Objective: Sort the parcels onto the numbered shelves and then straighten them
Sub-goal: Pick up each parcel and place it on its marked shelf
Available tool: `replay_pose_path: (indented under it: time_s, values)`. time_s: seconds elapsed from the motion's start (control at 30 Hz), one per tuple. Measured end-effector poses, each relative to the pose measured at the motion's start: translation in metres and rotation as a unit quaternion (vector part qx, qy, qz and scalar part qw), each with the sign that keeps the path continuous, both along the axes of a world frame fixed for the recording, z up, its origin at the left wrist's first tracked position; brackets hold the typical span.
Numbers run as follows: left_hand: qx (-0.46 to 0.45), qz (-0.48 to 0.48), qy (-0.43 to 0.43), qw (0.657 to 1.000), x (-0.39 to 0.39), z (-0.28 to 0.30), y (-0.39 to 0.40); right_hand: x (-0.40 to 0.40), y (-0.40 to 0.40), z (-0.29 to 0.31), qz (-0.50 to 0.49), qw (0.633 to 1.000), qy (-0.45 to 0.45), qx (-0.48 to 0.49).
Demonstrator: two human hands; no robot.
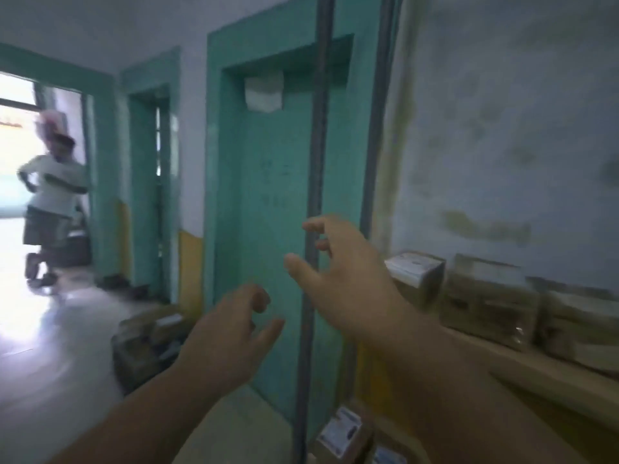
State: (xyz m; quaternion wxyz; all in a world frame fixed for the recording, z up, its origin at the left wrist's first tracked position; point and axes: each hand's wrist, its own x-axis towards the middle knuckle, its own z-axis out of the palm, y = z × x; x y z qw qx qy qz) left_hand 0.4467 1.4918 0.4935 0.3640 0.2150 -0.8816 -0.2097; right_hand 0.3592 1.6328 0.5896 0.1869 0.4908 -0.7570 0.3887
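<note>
My left hand (pixel 231 333) and my right hand (pixel 338 269) are raised in front of a teal door, both empty with fingers loosely curled. My right hand sits next to the grey upright post (pixel 313 195) of the shelf unit without gripping it. Several brown cardboard parcels (pixel 489 306) with white labels stand in a row on the wooden shelf (pixel 536 373) at the right. More labelled parcels (pixel 345 433) lie on a lower level at the bottom. A heap of parcels (pixel 147 343) lies on the floor to the left of the door. The picture is blurred by motion.
The teal door (pixel 268 195) with a white paper (pixel 263 92) stuck on it fills the middle. At the far left a person (pixel 53 195) stands in a bright doorway. Grey floor (pixel 57 363) stretches along the corridor. A stained wall (pixel 519 128) backs the shelf.
</note>
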Motion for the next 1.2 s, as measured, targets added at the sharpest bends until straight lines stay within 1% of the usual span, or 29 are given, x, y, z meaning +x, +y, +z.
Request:
replay_pose_path:
  time_s: [0.13,0.27,0.4,0.5,0.6,0.7,0.87,0.93,1.03,1.13,1.2]
  values:
    - [0.007,0.058,-0.022,0.998,0.073,-0.019,-0.104,0.039,-0.121,-0.016,0.078,0.997,-0.004,0.009]
    - [0.017,0.078,-0.035,0.996,0.119,-0.028,-0.181,0.062,-0.22,-0.032,0.134,0.99,-0.034,0.029]
    - [0.036,0.131,-0.038,0.99,0.132,-0.052,-0.265,0.06,-0.313,-0.064,0.175,0.982,-0.046,0.049]
    - [0.046,0.173,-0.084,0.98,0.13,-0.078,-0.335,0.046,-0.383,-0.092,0.186,0.979,-0.058,0.059]
    - [0.037,0.211,-0.126,0.969,0.129,-0.093,-0.404,0.03,-0.461,-0.112,0.201,0.973,-0.097,0.063]
    - [0.057,0.247,-0.161,0.954,0.134,-0.104,-0.467,0.024,-0.547,-0.126,0.232,0.96,-0.131,0.088]
    - [0.1,0.297,-0.165,0.935,0.159,-0.135,-0.577,0.04,-0.685,-0.152,0.281,0.939,-0.157,0.124]
    - [0.112,0.304,-0.165,0.931,0.169,-0.155,-0.624,0.044,-0.738,-0.169,0.281,0.935,-0.165,0.141]
    - [0.114,0.294,-0.175,0.933,0.173,-0.178,-0.71,0.044,-0.814,-0.194,0.249,0.942,-0.18,0.136]
    - [0.127,0.264,-0.179,0.939,0.155,-0.188,-0.794,0.031,-0.878,-0.209,0.208,0.944,-0.216,0.137]
    - [0.134,0.221,-0.192,0.947,0.13,-0.187,-0.84,0.013,-0.906,-0.212,0.172,0.951,-0.213,0.143]
